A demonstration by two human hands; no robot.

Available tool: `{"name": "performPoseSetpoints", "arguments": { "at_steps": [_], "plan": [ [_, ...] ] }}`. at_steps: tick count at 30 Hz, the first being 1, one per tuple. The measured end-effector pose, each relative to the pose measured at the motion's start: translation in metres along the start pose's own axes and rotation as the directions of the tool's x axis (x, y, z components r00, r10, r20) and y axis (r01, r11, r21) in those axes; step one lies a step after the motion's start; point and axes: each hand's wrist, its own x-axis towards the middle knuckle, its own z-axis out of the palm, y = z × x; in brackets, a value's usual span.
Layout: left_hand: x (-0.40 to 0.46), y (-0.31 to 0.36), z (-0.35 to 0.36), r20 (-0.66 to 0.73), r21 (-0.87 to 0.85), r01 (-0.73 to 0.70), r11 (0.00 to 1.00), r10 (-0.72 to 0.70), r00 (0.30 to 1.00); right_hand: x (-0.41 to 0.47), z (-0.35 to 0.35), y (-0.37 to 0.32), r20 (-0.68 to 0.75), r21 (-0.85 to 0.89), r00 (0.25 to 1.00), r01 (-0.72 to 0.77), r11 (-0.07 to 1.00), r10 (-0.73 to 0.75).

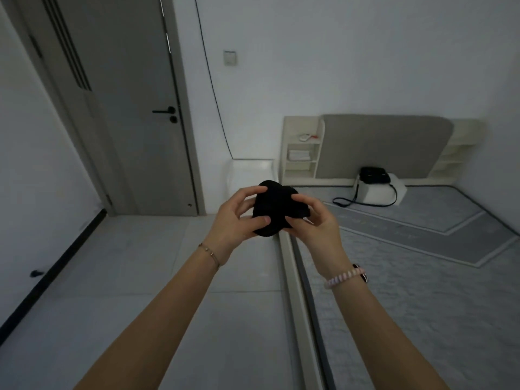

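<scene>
Above the edge of the bed (422, 305), with left hand (233, 220) and right hand (316, 223) both clasped round the black cloth bundle (274, 205), thumbs should probably pin the roll while tucking its loose end snugly.

At the centre of the frame a rolled cloth (274, 211) sits between the left hand (233, 220) and the right hand (316, 220), with the door (135, 108) at upper left, the bed (422, 305) along the right, and a bag (374, 175) on a box (374, 194) before the headboard (385, 144) at upper right.
</scene>
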Motion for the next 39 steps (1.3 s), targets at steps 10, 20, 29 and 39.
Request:
{"name": "performPoseSetpoints", "arguments": {
  "at_steps": [10, 20, 29, 39],
  "plan": [
    [0.223, -0.018, -0.004, 0.071, -0.028, 0.006, 1.0, -0.004, 0.997, 0.21, -0.008, 0.028, -0.091, -0.02, 0.996, 0.005, 1.0, -0.007],
    [0.45, -0.047, -0.004, 0.189, -0.022, -0.011, 1.0, 0.015, 0.982, 0.412, -0.026, 0.067, -0.168, -0.015, 0.984, 0.057, 0.998, -0.058],
    [0.625, -0.096, 0.037, 0.29, -0.043, 0.053, 0.998, -0.039, 0.956, 0.558, -0.081, 0.096, -0.281, -0.031, 0.959, 0.017, 0.999, -0.025],
    [0.81, -0.171, 0.094, 0.313, -0.03, 0.122, 0.992, -0.106, 0.944, 0.732, -0.162, 0.155, -0.329, 0.014, 0.943, -0.049, 0.999, 0.051]
  ]
}}
